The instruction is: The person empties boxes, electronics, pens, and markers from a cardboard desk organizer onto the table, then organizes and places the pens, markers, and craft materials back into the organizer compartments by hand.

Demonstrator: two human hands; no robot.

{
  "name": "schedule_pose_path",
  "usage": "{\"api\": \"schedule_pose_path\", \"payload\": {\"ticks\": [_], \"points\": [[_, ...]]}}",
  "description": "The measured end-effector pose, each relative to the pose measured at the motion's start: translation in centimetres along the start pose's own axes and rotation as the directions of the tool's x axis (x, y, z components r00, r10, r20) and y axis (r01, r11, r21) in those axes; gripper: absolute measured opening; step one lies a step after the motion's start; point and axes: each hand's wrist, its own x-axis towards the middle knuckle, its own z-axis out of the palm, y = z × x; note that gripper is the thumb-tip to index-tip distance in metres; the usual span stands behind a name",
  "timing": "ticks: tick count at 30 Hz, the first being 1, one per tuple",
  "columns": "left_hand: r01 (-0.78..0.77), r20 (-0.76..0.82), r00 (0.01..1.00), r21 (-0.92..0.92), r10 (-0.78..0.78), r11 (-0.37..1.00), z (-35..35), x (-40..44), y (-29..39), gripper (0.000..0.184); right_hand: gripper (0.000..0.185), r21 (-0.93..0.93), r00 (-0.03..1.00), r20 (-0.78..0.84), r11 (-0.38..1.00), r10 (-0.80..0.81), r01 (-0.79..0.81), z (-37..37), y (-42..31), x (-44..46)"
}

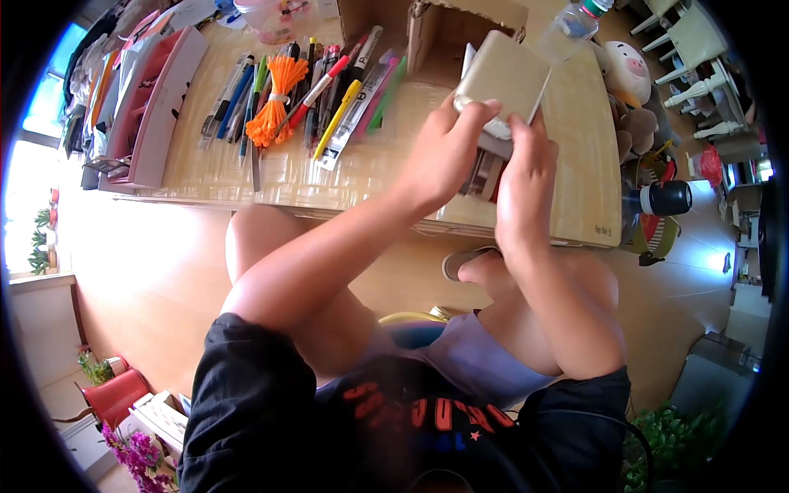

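Desk (588, 168): pens (337, 117) laid out loose. Left hand (448, 152) and right hand (526, 172) both grip a cream case (503, 74) by its near end, above the desk, near the cardboard box (370, 25). Judged mid-handling: case not set down.

We're looking at a pale table (579, 185): pens and markers (336, 121) fanned out, an orange bundle (287, 76) among them, pink organiser (156, 115) left, cardboard box (374, 20) and clear bottle (569, 34) farther back!
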Motion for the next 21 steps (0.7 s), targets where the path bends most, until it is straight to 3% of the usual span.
{"api": "schedule_pose_path", "payload": {"ticks": [4, 9, 10, 11, 13, 16, 19, 20, 21], "points": [[-0.016, 0.075, 0.997, -0.060, 0.021, 0.998, 0.5, 1.0, -0.4, 0.058, 0.033, -0.012, 0.998, -0.059, 1.000, -0.020, 0.020, -0.2, 0.7, 1.2], [-0.042, 0.145, 0.989, 0.085, 0.029, 0.996, -0.1, 1.2, -1.9, 0.058, 0.053, 0.226, 0.952, -0.145, 0.946, 0.270, -0.233, 0.4, -2.4, -1.6], [-0.023, 0.169, 0.986, 0.113, 0.004, 0.993, 0.3, 0.3, -1.4, 0.058, 0.054, 0.355, 0.942, -0.096, 0.895, 0.321, -0.269, 0.1, -3.4, -1.9], [-0.056, 0.194, 0.981, 0.143, 0.027, 0.988, 0.6, 0.2, -1.3, 0.059, 0.053, 0.368, 0.893, -0.199, 0.876, 0.403, -0.313, 0.3, -3.5, -2.2], [-0.029, 0.214, 0.977, 0.181, -0.010, 0.983, 0.9, 0.4, -1.4, 0.063, 0.051, 0.407, 0.871, -0.207, 0.849, 0.445, -0.336, -0.2, -3.0, -2.0], [0.058, 0.250, 0.965, 0.095, -0.080, 0.994, 0.9, 1.0, -1.9, 0.078, 0.048, 0.440, 0.907, -0.125, 0.842, 0.402, -0.312, -1.1, -3.0, -1.2], [0.096, 0.105, 0.989, 0.114, -0.108, 0.989, 1.9, 1.0, -2.4, 0.088, 0.047, 0.389, 0.934, -0.074, 0.873, 0.349, -0.295, -1.8, -3.9, -0.2], [0.042, 0.134, 0.990, -0.062, -0.034, 0.997, 2.2, 1.4, -2.8, 0.103, 0.049, 0.440, 0.947, -0.038, 0.856, 0.320, -0.272, -2.4, -2.8, 0.6], [0.035, 0.162, 0.987, -0.114, -0.016, 0.993, 2.0, 2.0, -3.1, 0.097, 0.051, 0.412, 0.959, -0.018, 0.876, 0.282, -0.250, -2.7, -2.4, 1.3]]}}
